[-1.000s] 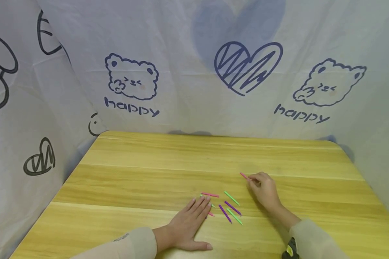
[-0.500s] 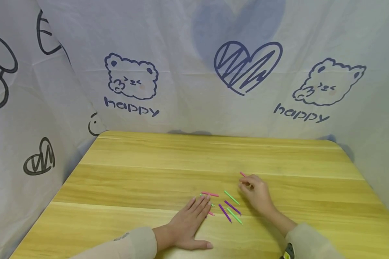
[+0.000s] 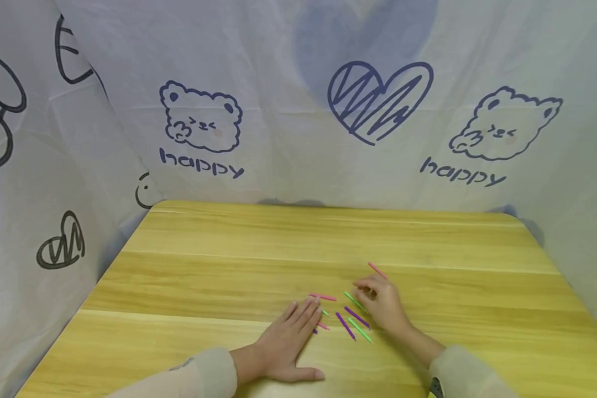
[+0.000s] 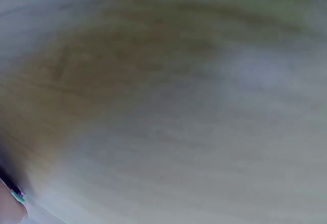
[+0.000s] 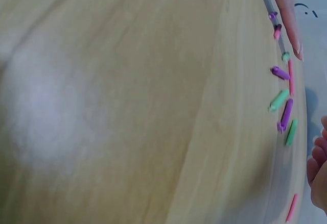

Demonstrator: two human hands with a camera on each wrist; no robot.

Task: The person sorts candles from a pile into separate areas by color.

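My left hand (image 3: 288, 342) lies flat on the table, fingers extended, partly covering several thin coloured sticks that look like small candles. From under it poke a green stick (image 3: 325, 313), a pink stick (image 3: 324, 326) and a purple tip. A further pink stick (image 3: 324, 298) touches its fingertips. My right hand (image 3: 385, 307), fingers loosely bent and holding nothing visible, hovers beside a green stick (image 3: 349, 297). Between the hands are a purple stick (image 3: 357, 317), another purple stick (image 3: 345, 326) and a green stick (image 3: 360, 331). Beyond the right hand rests a lone pink stick (image 3: 376, 269).
The wooden table (image 3: 219, 232) stretches around the hands, with rounded far corners. White cloth (image 3: 278, 149) printed with bears and hearts hangs behind it and at the sides. The left wrist view shows mostly blurred tabletop.
My right hand has let go of the lone pink stick and moved left and nearer, to the green stick. My left hand shifts slightly, exposing a bit more of the sticks under it.
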